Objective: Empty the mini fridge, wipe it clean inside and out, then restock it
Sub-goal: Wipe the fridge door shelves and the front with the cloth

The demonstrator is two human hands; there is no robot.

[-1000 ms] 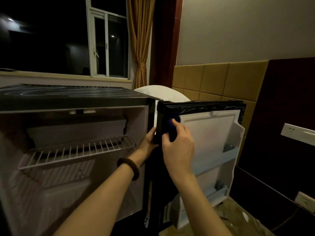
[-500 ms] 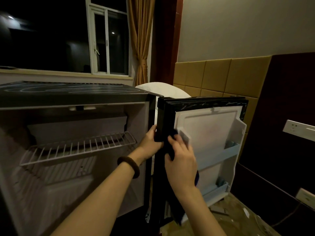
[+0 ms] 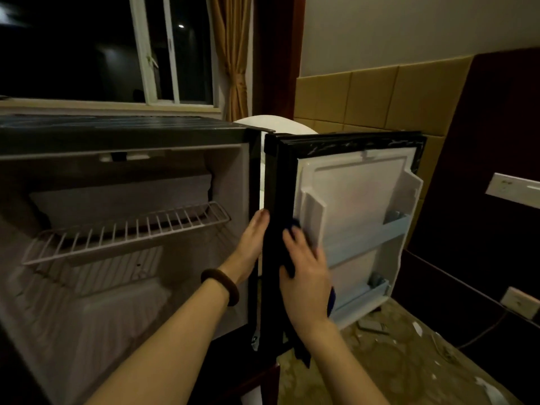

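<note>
An open mini fridge [image 3: 122, 135] fills the frame's left, holding only a white wire shelf [image 3: 128, 232]. At centre, the left hand [image 3: 252, 244] grips the door's [image 3: 359, 211] dark hinge edge; the right hand [image 3: 304, 270] presses a dark blue cloth [image 3: 331, 301] flat against its smooth white plastic liner.

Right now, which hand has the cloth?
The right hand presses the dark blue cloth on the door; the left hand, wearing the bracelet, holds the door's edge.
</note>
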